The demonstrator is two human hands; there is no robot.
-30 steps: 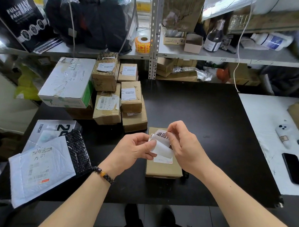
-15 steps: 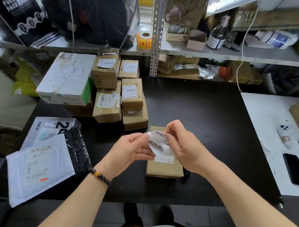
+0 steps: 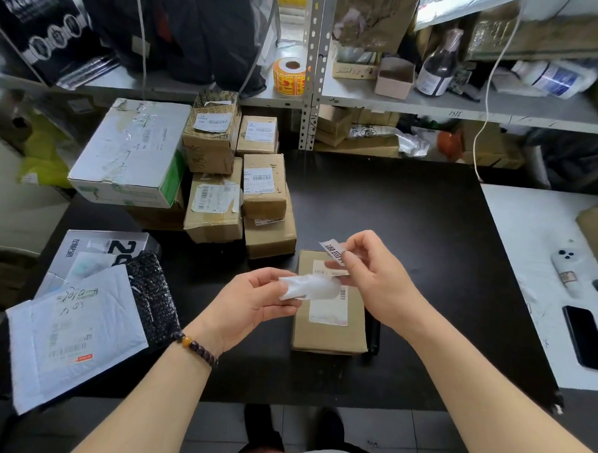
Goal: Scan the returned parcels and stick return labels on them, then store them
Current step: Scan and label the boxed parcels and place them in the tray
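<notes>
A brown parcel [image 3: 330,334] is seen lying flat on the black bench [image 3: 410,231], with a white shipping slip on its top face. Above the parcel, a printed return label [image 3: 331,250] is pinched by the fingers [image 3: 353,244] of the right hand [image 3: 377,281], and a curled white backing paper [image 3: 308,287] is pinched lower down by the left hand [image 3: 249,303]. Beyond the parcel, to its left, taped cartons [image 3: 237,189] are stacked. Left of the parcel, a white padded mailer [image 3: 73,333] is laid partly over a black bubble bag [image 3: 154,288]. Right of the parcel, a dark phone [image 3: 585,336] is seen on a white surface.
</notes>
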